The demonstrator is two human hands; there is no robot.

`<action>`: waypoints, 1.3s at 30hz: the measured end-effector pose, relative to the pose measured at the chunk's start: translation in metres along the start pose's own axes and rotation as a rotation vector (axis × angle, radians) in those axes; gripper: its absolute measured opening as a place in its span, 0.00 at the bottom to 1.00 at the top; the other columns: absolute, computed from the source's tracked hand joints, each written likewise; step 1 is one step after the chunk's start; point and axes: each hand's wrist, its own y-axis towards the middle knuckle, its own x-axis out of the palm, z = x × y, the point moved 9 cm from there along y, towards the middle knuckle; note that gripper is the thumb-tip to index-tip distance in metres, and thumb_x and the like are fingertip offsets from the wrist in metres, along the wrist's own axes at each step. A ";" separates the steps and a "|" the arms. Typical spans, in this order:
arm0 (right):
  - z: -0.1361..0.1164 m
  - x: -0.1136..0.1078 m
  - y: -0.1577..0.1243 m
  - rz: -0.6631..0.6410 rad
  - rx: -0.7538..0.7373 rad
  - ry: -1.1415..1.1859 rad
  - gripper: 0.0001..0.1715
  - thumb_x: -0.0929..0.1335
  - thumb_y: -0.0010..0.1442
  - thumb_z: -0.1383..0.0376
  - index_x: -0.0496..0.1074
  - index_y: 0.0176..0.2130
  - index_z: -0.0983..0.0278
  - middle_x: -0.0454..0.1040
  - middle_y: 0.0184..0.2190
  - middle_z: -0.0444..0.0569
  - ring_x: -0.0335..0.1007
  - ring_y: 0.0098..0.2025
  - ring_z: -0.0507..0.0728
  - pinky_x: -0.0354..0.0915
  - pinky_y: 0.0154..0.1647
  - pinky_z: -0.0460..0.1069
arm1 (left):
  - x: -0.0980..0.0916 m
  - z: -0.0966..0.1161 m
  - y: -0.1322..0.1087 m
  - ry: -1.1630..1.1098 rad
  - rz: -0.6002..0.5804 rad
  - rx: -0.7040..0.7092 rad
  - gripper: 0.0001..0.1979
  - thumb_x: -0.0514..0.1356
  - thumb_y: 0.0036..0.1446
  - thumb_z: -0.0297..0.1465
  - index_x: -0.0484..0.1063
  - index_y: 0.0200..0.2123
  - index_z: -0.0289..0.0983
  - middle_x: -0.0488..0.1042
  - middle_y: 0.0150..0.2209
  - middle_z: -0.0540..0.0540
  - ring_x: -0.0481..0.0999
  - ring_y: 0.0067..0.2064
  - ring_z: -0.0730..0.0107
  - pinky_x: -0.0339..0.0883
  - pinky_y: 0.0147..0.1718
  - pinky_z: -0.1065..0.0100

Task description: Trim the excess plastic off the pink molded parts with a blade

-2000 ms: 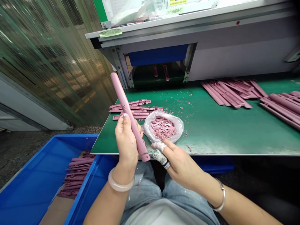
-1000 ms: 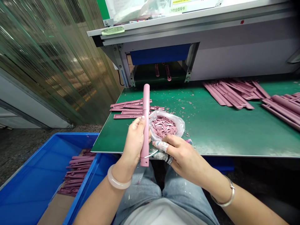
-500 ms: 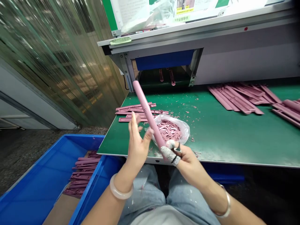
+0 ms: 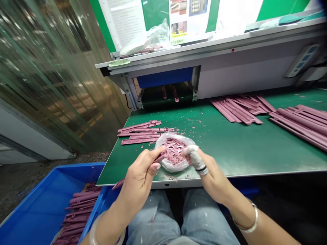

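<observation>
My left hand (image 4: 141, 172) is closed around a long pink plastic strip (image 4: 162, 156), held slanting over the table's front edge. The palm hides the strip's middle, and its other end shows below left of the wrist. Opposite it, my right hand (image 4: 208, 170) has curled fingers, with a grey-white covering on the thumb. Whatever those fingers pinch is hidden. Between and just beyond both hands sits an open clear plastic bag (image 4: 173, 167) filled with pink scraps (image 4: 176, 149). Several similar strips (image 4: 143, 131) lie behind it to the left.
Pink strips lie in a far pile (image 4: 240, 109) and a right-hand stack (image 4: 304, 122) on the green table (image 4: 217, 143). At lower left, a blue bin (image 4: 38, 194) holds more. Two strips rest on a chute (image 4: 158, 98) under the shelf (image 4: 158, 56).
The strip has passed from my right hand into my left, swinging from raised to low and slanted. My right hand has let it go and curled beside the bag. The view has shifted right.
</observation>
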 end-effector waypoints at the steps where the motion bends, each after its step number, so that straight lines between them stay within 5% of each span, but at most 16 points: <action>1: -0.006 0.005 -0.001 -0.047 -0.022 0.000 0.16 0.54 0.70 0.61 0.64 0.35 0.62 0.66 0.29 0.46 0.61 0.32 0.54 0.60 0.37 0.49 | -0.002 0.000 -0.002 0.007 0.053 0.008 0.18 0.51 0.65 0.29 0.67 0.56 0.47 0.73 0.44 0.46 0.73 0.43 0.68 0.65 0.42 0.70; 8: -0.027 0.021 0.001 -0.123 -0.077 0.043 0.10 0.59 0.67 0.68 0.68 0.39 0.63 0.70 0.34 0.47 0.64 0.36 0.54 0.60 0.37 0.48 | -0.010 0.003 -0.012 0.084 0.318 0.057 0.18 0.63 0.56 0.25 0.71 0.49 0.47 0.75 0.41 0.50 0.75 0.41 0.69 0.67 0.41 0.71; 19: -0.022 0.013 0.004 -0.087 -0.087 -0.039 0.19 0.60 0.57 0.79 0.71 0.41 0.62 0.70 0.35 0.48 0.66 0.39 0.55 0.63 0.40 0.49 | -0.012 0.001 -0.012 0.100 0.299 0.109 0.19 0.64 0.54 0.25 0.73 0.48 0.47 0.77 0.41 0.49 0.76 0.41 0.66 0.69 0.41 0.68; 23: -0.024 0.008 0.004 -0.064 -0.109 -0.131 0.26 0.59 0.47 0.82 0.71 0.41 0.62 0.70 0.37 0.49 0.66 0.40 0.57 0.65 0.41 0.51 | -0.011 -0.011 -0.002 -0.080 0.100 -0.074 0.15 0.64 0.54 0.30 0.76 0.46 0.47 0.78 0.42 0.48 0.76 0.41 0.63 0.69 0.41 0.67; 28: -0.021 -0.003 0.018 0.056 -0.154 -0.214 0.28 0.60 0.50 0.81 0.70 0.48 0.63 0.71 0.45 0.54 0.66 0.48 0.60 0.64 0.46 0.53 | 0.048 0.007 -0.022 -0.500 -0.693 -0.373 0.08 0.66 0.52 0.32 0.81 0.37 0.42 0.77 0.32 0.47 0.73 0.33 0.67 0.66 0.32 0.71; 29: -0.018 -0.006 0.022 0.093 -0.135 -0.195 0.25 0.60 0.54 0.80 0.70 0.49 0.63 0.71 0.46 0.53 0.67 0.48 0.60 0.64 0.47 0.53 | 0.053 0.012 -0.025 -0.586 -0.747 -0.414 0.08 0.67 0.52 0.33 0.80 0.37 0.41 0.75 0.29 0.47 0.70 0.30 0.70 0.64 0.29 0.72; 31: -0.009 -0.008 0.028 0.123 -0.079 -0.116 0.17 0.62 0.61 0.73 0.70 0.48 0.61 0.72 0.45 0.52 0.68 0.47 0.58 0.64 0.47 0.52 | 0.043 0.009 -0.006 -0.801 -0.531 -0.468 0.11 0.65 0.53 0.37 0.78 0.39 0.40 0.71 0.27 0.49 0.65 0.25 0.75 0.61 0.23 0.75; 33: -0.004 -0.003 0.031 0.098 -0.032 -0.040 0.14 0.66 0.63 0.65 0.69 0.49 0.62 0.73 0.45 0.51 0.68 0.47 0.58 0.64 0.47 0.51 | 0.013 -0.006 0.024 -1.053 -0.085 -0.429 0.12 0.61 0.57 0.40 0.76 0.39 0.38 0.67 0.27 0.50 0.61 0.23 0.79 0.59 0.20 0.77; 36: -0.005 0.017 0.027 -0.056 0.008 0.042 0.34 0.71 0.57 0.59 0.60 0.59 0.62 0.71 0.48 0.52 0.68 0.46 0.58 0.66 0.47 0.51 | -0.032 -0.034 0.060 -1.278 0.441 -0.262 0.09 0.58 0.61 0.35 0.72 0.34 0.35 0.63 0.27 0.52 0.62 0.23 0.81 0.64 0.24 0.78; 39: -0.009 0.038 0.020 -0.277 0.007 0.013 0.45 0.71 0.56 0.59 0.50 0.65 0.62 0.73 0.36 0.47 0.70 0.35 0.56 0.67 0.37 0.48 | -0.045 -0.057 0.095 -1.154 0.539 -0.188 0.10 0.57 0.62 0.36 0.69 0.32 0.35 0.65 0.29 0.51 0.66 0.26 0.81 0.68 0.31 0.76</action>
